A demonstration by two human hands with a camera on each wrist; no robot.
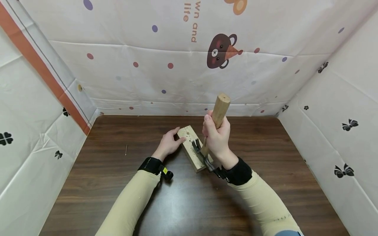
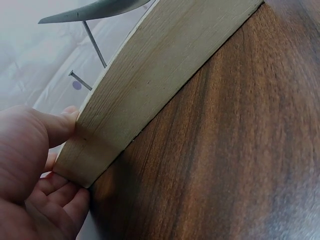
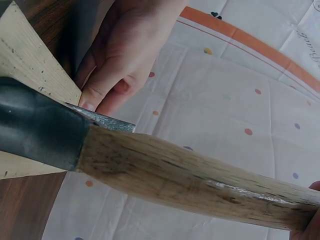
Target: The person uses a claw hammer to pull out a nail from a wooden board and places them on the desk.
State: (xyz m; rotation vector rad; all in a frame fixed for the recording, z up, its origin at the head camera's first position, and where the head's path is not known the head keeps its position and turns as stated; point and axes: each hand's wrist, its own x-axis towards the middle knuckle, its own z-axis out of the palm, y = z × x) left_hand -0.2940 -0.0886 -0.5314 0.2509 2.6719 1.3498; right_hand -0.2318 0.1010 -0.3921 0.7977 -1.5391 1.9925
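"Sheeting (image 1: 133,78), white and dotted, stood behind a dark brown wood-grain tabletop (image 1: 177,203). What did the hands hold there?"

"The right hand (image 1: 219,139) had its fingers wrapped round the pale wooden handle of a dark-headed claw hammer (image 3: 150,165). The left hand (image 1: 169,142) held a pale oblong wooden block (image 2: 145,85) by its far end, thumb on top, spread no wider than the wood."

"Where was the block?"

"Aslant on the tabletop, between the hands, the hammer's head over it."

"And the arms?"

"Both reached forward in pale yellow sleeves (image 1: 131,201), converging. The right fist stood raised, the handle's end rising out of it; the left hand sat low."

"Did the views agree?"

"Each added something. The left wrist view clearly showed two grey metal nails leaning from the block: a longer nail (image 2: 95,45) beneath the claw, touching or nearly so, I couldn't tell which, and a shorter nail (image 2: 80,81) nearer the left thumb. The right wrist view gave the handle's dark streaks up close. Only the head view caught a thin loose nail (image 1: 126,150), lying left of the left hand."
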